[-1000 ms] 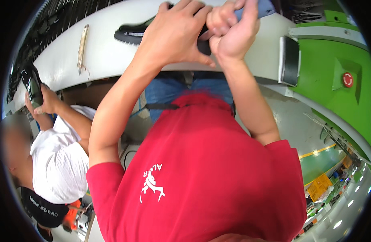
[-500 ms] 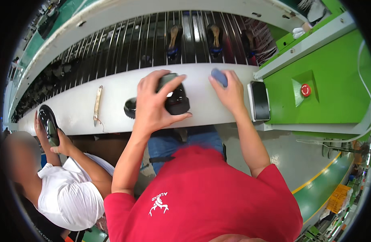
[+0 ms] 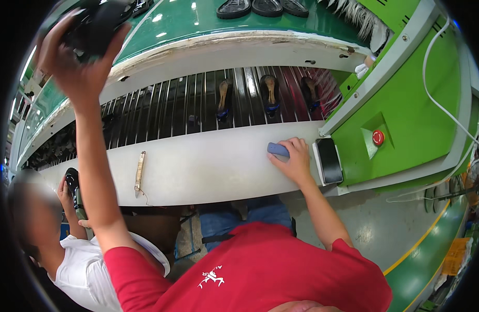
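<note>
Raised at the far upper left, my left hand (image 3: 75,78) is closed around a glossy black shoe (image 3: 100,32), blurred by motion, over the green upper surface. Other dark shapes crowd behind it, so its outline is hard to separate. My right hand (image 3: 295,158) is down on the white ledge, pinching a small blue-grey block (image 3: 277,150) between thumb and fingers. A knife with a pale wrapped handle (image 3: 140,169) lies on the ledge (image 3: 208,161), left of centre.
Behind the ledge, a roller conveyor (image 3: 198,101) carries several shoes (image 3: 271,93). Black soles (image 3: 234,8) sit on the green surface (image 3: 182,21). A dark flat device (image 3: 329,160) and a red button (image 3: 378,137) on a green panel are at right. A co-worker (image 3: 88,270) holds a shoe at left.
My left hand has carried the black shoe from the ledge up to the far left. My right hand keeps the blue-grey block, now lower against the ledge. The whole view has shifted.
</note>
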Available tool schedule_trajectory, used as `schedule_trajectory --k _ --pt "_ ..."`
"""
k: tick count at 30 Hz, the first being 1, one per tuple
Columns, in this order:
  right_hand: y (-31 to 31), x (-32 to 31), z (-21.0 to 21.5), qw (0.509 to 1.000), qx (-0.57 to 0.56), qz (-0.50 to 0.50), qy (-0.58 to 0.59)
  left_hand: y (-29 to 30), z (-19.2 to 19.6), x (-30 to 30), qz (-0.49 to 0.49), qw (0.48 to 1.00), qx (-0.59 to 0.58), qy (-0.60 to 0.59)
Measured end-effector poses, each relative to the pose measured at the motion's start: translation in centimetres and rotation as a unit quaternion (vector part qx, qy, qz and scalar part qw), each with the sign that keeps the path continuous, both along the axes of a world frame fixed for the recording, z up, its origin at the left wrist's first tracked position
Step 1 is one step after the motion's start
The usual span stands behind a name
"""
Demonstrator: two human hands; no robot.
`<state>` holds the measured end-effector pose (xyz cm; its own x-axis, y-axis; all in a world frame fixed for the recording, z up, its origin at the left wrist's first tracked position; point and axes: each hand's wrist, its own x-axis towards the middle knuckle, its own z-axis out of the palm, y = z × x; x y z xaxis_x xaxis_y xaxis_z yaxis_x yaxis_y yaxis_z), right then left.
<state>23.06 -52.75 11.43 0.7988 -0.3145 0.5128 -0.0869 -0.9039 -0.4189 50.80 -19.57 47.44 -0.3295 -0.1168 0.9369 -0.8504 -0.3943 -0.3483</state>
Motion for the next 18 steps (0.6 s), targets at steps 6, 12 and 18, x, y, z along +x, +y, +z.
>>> schedule_trajectory --k 6,12,18 --pt "0.7 1.0 -0.4 1.0 0.017 0.005 -0.014 5.0 -3.1 13.5 0.224 0.917 0.245 0.219" --pt "-0.4 0.5 -0.4 0.999 0.003 -0.038 -0.011 -0.4 -2.1 14.3 0.311 0.88 0.251 0.257" --pt "-2.2 1.6 1.3 0.993 -0.076 -0.093 0.013 -16.0 -2.3 6.9 0.07 0.918 0.305 0.244"
